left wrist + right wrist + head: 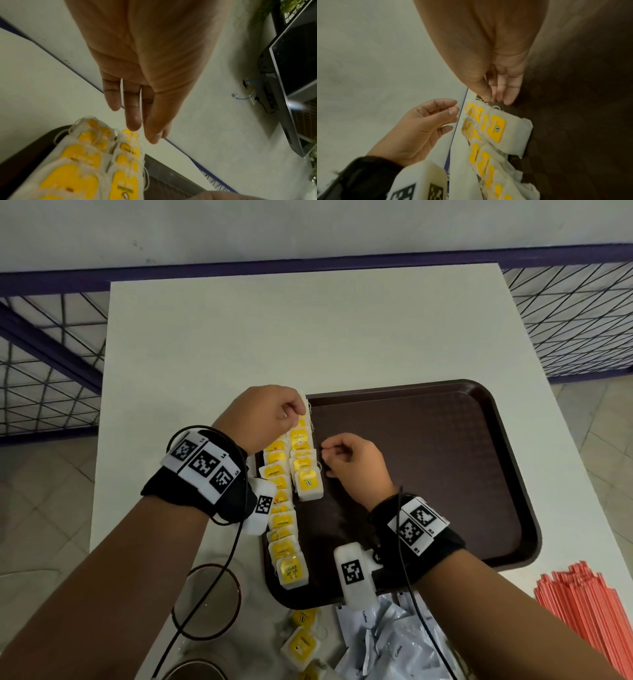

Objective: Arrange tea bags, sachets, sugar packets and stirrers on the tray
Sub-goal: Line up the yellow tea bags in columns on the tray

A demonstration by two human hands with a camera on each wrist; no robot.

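A dark brown tray [445, 474] lies on the white table. Two rows of white tea bags with yellow tags run along its left side: a long row [282, 529] and a shorter one [305, 467] beside it. My left hand [296, 412] hovers at the far end of the rows, fingers curled and thumb against forefinger [453, 109]. Whether it holds a thread is unclear. A fingertip [133, 125] reaches the farthest tag. My right hand [325, 455] sits just right of the short row and pinches a thin tea bag string [483, 99] at that row's far end.
Loose tea bags [301, 645] and white coffee sachets [387, 645] lie near the table's front edge. Orange stirrers [589, 611] are piled at the right. A clear round bowl [205, 601] stands left of the tray. A mesh railing borders the table.
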